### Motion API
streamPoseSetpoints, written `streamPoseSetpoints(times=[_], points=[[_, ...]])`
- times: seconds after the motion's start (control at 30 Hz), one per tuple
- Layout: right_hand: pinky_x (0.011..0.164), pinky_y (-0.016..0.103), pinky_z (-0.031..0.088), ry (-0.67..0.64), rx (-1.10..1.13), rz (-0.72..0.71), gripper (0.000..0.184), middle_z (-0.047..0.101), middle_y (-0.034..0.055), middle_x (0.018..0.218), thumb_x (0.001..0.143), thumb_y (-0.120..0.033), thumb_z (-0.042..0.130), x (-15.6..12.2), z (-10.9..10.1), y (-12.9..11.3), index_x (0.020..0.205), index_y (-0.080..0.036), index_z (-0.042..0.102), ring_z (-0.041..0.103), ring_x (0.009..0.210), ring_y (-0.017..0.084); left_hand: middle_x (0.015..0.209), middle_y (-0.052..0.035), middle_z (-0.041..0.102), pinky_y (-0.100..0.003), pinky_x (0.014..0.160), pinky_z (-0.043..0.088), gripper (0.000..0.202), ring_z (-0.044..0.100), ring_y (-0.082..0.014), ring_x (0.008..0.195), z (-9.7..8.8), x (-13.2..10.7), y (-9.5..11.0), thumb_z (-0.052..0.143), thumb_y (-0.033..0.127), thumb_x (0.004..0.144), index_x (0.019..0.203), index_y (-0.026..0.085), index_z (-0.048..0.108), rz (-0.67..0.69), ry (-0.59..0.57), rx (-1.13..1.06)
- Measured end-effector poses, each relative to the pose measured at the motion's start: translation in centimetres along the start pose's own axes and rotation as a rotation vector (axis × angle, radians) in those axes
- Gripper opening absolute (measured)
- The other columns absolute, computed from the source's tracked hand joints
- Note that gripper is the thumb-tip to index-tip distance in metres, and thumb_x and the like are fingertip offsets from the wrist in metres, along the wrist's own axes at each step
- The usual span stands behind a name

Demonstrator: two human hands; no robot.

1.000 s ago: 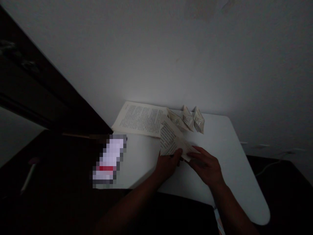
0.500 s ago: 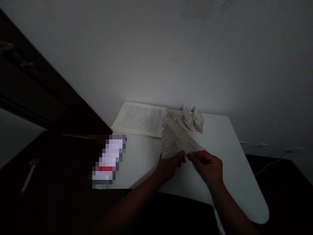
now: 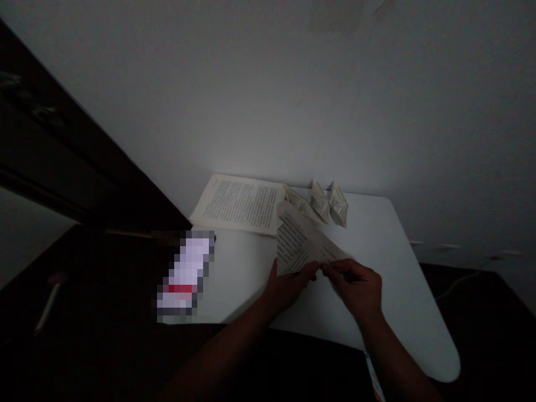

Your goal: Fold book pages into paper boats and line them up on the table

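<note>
A folded printed sheet (image 3: pixel 298 240) is held at the middle of the white table (image 3: pixel 402 296), its far corner seen in front of a folded paper shape beside the printed pages (image 3: pixel 240 204). Its lower edge is gripped by the left hand (image 3: pixel 291 286), thumb laid on top, forearm slanted in from the lower left. Its right part is pinched by the right hand (image 3: pixel 355 285), fingers curled, fingertips brought close to the left thumb.
</note>
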State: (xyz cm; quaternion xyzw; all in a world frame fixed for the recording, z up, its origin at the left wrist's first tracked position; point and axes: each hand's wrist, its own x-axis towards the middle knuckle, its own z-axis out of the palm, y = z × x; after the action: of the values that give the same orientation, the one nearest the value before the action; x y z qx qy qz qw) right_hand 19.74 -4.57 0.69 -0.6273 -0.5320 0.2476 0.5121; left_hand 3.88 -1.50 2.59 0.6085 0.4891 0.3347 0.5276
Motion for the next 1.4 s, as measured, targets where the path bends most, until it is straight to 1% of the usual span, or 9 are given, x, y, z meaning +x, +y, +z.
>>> streamPoseSetpoints(times=[0.3,0.57,0.73,0.9,0.97,1.07,1.2,1.3,1.4], points=[[0.055,0.027,0.052,0.029,0.031,0.013,0.012,0.069,0.0014,0.062,0.064,-0.031,0.075,-0.1,0.0,0.1,0.062,-0.021,0.069,0.062,0.054,0.016,0.064,-0.0011,0.067,-0.027,0.072,0.052,0.029,0.062,-0.0135,0.064,0.0,-0.2,0.3,0.055,0.036,0.081,0.060,0.018,0.063,0.041,0.019,0.028],[0.054,0.027,0.052,0.040,0.063,0.056,0.013,0.068,0.0014,0.061,0.063,-0.032,0.076,-0.2,0.0,-0.6,0.063,-0.021,0.068,0.063,0.054,0.016,0.062,0.0002,0.066,-0.025,0.068,0.051,0.032,0.061,-0.0122,0.060,-0.1,-0.2,0.3,0.055,0.039,0.081,0.057,0.019,0.062,0.029,0.007,0.050],[0.049,0.025,0.050,0.080,0.108,0.100,0.018,0.065,-0.0002,0.056,0.061,-0.030,0.078,-0.2,0.0,-1.1,0.062,-0.020,0.063,0.063,0.051,0.015,0.063,-0.0004,0.066,-0.026,0.069,0.051,0.033,0.062,-0.0127,0.062,-0.1,-0.2,0.1,0.054,0.040,0.082,0.059,0.018,0.062,0.031,-0.002,0.041],[0.045,0.024,0.049,0.111,0.240,0.127,0.029,0.060,-0.0036,0.051,0.056,-0.026,0.081,-0.2,0.1,-0.7,0.058,-0.020,0.053,0.062,0.047,0.015,0.083,-0.0023,0.070,-0.032,0.082,0.050,0.015,0.065,-0.0166,0.080,0.0,0.0,0.1,0.061,0.033,0.076,0.080,0.020,0.068,0.097,0.001,0.059],[0.043,0.023,0.049,0.115,0.313,0.157,0.035,0.058,-0.0050,0.048,0.054,-0.026,0.083,-0.2,0.2,-0.6,0.059,-0.021,0.048,0.062,0.045,0.015,0.089,-0.0025,0.070,-0.034,0.085,0.049,0.019,0.065,-0.0180,0.086,0.1,0.1,0.1,0.063,0.031,0.074,0.089,0.022,0.068,0.117,0.009,0.068],[0.042,0.022,0.049,0.126,0.383,0.173,0.043,0.056,-0.0071,0.046,0.053,-0.025,0.083,-0.3,0.4,-0.6,0.063,-0.022,0.042,0.061,0.043,0.015,0.079,-0.0028,0.070,-0.034,0.080,0.051,0.018,0.066,-0.0186,0.081,0.4,0.2,0.1,0.063,0.034,0.074,0.086,0.021,0.068,0.061,0.013,0.071],[0.038,0.022,0.049,0.133,0.470,0.241,0.053,0.063,-0.0066,0.056,0.050,-0.026,0.084,-0.1,0.3,-1.0,0.080,-0.024,0.041,0.060,0.040,0.015,0.064,-0.0010,0.066,-0.026,0.065,0.050,0.022,0.062,-0.0141,0.063,0.8,0.5,-0.6,0.061,0.039,0.075,0.069,0.018,0.065,-0.071,-0.028,-0.026],[0.042,0.023,0.050,0.041,0.499,0.301,0.055,0.067,-0.0035,0.063,0.052,-0.027,0.083,0.2,0.2,-1.1,0.094,-0.023,0.049,0.061,0.043,0.014,0.058,0.0010,0.060,-0.021,0.053,0.045,0.027,0.055,-0.0103,0.053,0.9,0.6,-1.0,0.061,0.041,0.073,0.065,0.016,0.061,-0.109,-0.029,-0.146],[0.046,0.022,0.050,-0.112,0.484,0.316,0.038,0.066,-0.0007,0.058,0.053,-0.029,0.082,0.3,0.2,-1.2,0.083,-0.017,0.060,0.062,0.048,0.015,0.055,0.0013,0.057,-0.019,0.048,0.040,0.028,0.049,-0.0085,0.048,0.8,0.7,-0.8,0.061,0.041,0.074,0.062,0.015,0.059,-0.076,-0.053,-0.263]])
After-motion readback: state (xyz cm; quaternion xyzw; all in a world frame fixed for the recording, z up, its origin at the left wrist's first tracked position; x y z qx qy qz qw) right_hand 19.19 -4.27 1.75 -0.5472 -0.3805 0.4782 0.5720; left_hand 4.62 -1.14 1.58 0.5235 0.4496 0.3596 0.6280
